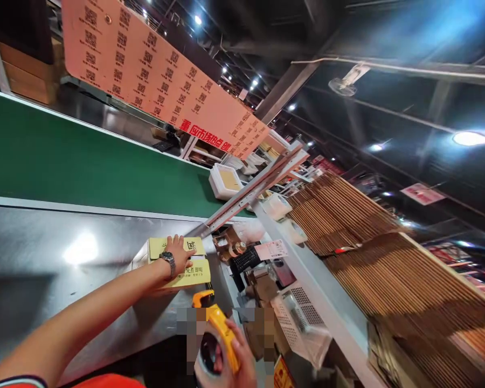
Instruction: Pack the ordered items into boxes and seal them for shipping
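My left hand, with a watch on its wrist, lies with spread fingers on top of a box. Yellow flaps with dark print form the box's top, and a seam runs between them under my fingers. The box stands on a shiny metal table. In my right hand is a yellow tape dispenser with a large roll of tape. Its front end is close to the near right corner of the box. Blurred squares hide part of the dispenser and of the space around it.
Behind the table runs a green conveyor belt with a white tray on it. A metal post rises at the table's right. Beyond it are a keyboard, a white basket and stacked flat cardboard. A pink board hangs above.
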`<state>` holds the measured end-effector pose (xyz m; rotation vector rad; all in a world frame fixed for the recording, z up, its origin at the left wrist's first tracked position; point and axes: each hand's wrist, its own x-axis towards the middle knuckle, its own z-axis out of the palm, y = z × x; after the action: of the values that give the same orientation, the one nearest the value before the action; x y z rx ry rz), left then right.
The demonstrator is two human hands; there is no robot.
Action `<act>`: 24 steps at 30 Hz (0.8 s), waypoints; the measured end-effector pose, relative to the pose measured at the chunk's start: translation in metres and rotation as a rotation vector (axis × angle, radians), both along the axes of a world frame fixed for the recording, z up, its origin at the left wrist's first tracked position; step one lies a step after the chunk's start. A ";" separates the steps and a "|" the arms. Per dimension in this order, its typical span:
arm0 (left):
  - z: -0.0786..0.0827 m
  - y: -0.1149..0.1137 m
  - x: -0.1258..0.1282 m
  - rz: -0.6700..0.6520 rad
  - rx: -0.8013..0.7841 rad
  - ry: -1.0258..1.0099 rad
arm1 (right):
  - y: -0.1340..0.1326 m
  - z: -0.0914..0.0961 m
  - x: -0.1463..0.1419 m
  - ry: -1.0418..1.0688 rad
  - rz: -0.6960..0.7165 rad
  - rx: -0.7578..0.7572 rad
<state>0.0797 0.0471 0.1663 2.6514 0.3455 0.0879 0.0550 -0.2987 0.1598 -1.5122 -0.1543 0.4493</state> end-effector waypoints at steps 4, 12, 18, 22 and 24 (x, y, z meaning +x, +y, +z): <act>-0.008 -0.023 -0.010 0.086 0.024 -0.007 | 0.032 0.053 0.040 0.033 -0.228 0.187; 0.004 -0.035 -0.026 0.223 -0.011 0.047 | 0.162 0.035 0.107 -0.138 -0.099 0.208; 0.015 -0.001 -0.035 0.184 -0.113 0.063 | 0.179 0.023 0.143 -0.093 0.011 0.191; 0.030 0.031 -0.027 0.162 -0.416 0.069 | 0.177 0.025 0.147 -0.120 0.106 0.136; 0.039 0.052 -0.015 0.199 -0.526 0.050 | 0.177 0.024 0.145 -0.144 0.134 0.109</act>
<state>0.0648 0.0991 0.2056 2.0980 0.5630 -0.0071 0.2003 -0.1219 0.1838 -1.4316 -0.3892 0.4313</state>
